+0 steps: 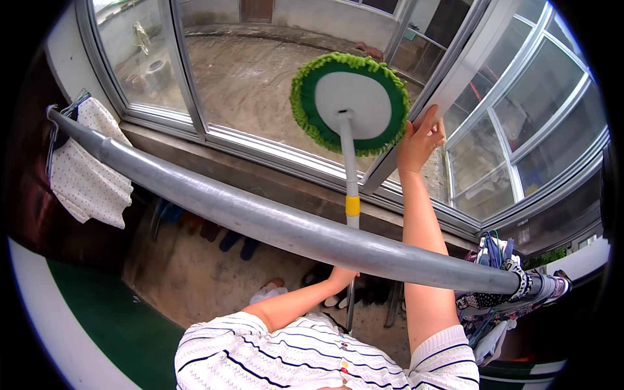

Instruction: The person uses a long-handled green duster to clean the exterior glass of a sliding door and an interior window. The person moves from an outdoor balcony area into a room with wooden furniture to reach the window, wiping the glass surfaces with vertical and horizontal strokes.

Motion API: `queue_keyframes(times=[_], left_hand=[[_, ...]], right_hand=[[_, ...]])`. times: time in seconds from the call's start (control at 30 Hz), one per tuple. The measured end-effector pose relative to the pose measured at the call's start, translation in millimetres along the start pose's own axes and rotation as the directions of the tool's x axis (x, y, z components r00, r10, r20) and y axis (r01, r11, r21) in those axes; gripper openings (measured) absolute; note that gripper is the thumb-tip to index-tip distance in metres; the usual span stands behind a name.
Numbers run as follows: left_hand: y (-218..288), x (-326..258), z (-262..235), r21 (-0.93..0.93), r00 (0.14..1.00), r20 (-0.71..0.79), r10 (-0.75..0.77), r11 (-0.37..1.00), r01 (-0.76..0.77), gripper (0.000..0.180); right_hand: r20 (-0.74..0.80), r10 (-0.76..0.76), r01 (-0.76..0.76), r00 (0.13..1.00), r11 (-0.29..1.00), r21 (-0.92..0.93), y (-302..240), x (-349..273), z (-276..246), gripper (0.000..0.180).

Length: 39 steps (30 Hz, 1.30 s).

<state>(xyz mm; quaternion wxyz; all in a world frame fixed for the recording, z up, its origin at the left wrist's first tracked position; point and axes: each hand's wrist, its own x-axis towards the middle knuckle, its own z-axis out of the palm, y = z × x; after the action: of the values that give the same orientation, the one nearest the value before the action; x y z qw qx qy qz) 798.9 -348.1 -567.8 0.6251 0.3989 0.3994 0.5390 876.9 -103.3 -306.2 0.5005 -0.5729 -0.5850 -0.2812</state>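
A flat round mop (361, 104) with a grey plate and a shaggy green fringe is raised in front of the window. Its pole (350, 162), white with a yellow collar (352, 206), drops behind a thick grey metal rail. My left hand (343, 277) is closed around the lower pole, its fingers partly hidden by that rail. Higher up, my right hand (421, 144) grips the upright metal frame (448, 71) of a sliding window, thumb on one side and fingers on the other. The mop's fringe comes close to my right thumb.
The metal rail (260, 224) crosses between me and the window. A dotted white cloth (91, 162) hangs at its left end; hangers and clothes (497, 286) crowd its right end. Several shoes (240, 245) stand on the floor below. Outside lies a yard (240, 71).
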Motion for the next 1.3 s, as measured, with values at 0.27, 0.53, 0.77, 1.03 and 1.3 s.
queue_keyframes(times=[0.27,0.53,0.77,1.03,1.3], left_hand=[[180.4,97.3,-25.0,0.266,0.931,-0.137,0.337,0.918,-0.293,0.032],[438.7,170.2,7.8,0.465,0.741,0.047,0.67,0.642,-0.609,0.03],[521.3,167.0,59.4,0.597,0.684,0.112,0.72,0.502,-0.626,0.036],[354.4,135.7,44.4,0.58,0.686,0.122,0.717,0.509,-0.636,0.035],[273.6,115.9,51.4,0.547,0.803,0.046,0.594,0.658,-0.518,0.036]], right_hand=[[-0.021,-0.001,0.002,1.0,1.0,0.016,3.5,-0.4,-0.2,0.075],[-0.025,0.01,-0.01,1.0,1.0,-0.018,6.2,-2.9,-3.0,0.077],[-0.003,0.052,-0.052,0.999,0.999,-0.01,-6.9,-4.7,4.7,0.077],[0.148,-0.075,0.059,0.986,0.992,0.109,8.7,-0.2,-42.2,0.065],[0.785,0.073,-0.691,0.616,0.529,0.493,29.6,-288.4,-138.5,0.046]])
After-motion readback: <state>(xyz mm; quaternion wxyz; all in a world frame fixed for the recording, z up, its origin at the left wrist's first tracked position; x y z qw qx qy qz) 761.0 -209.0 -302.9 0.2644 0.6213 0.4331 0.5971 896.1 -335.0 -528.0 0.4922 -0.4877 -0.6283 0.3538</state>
